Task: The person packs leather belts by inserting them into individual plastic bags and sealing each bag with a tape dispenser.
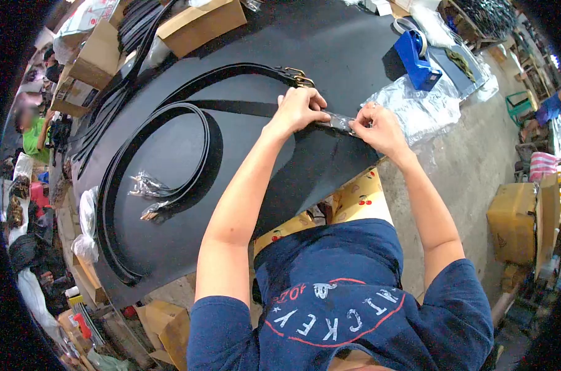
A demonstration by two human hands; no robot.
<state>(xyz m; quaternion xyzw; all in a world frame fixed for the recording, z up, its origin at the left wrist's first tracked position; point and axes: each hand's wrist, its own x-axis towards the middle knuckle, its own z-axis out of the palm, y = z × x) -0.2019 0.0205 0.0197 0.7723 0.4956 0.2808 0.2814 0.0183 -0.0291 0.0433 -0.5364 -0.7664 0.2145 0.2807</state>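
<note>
A black belt (237, 107) runs across the dark table to my left hand (300, 110), whose fingers are closed around its end. Clear plastic (338, 122) covers that end and stretches between my two hands. My right hand (379, 128) pinches the far edge of this plastic between thumb and finger. Just beyond my left hand lie brass-coloured buckles (299, 76) on more black belts (231, 68). These curve round to the left in a large loop. Other belt ends, wrapped in clear plastic (149, 185), rest inside the loop.
A blue tape dispenser (416, 65) stands at the back right, beside crumpled clear plastic bags (416, 108). Cardboard boxes (203, 26) and black straps (116, 93) occupy the back left. A person in a green top (34, 137) is off to the left. Cartons (512, 222) stand on the floor at right.
</note>
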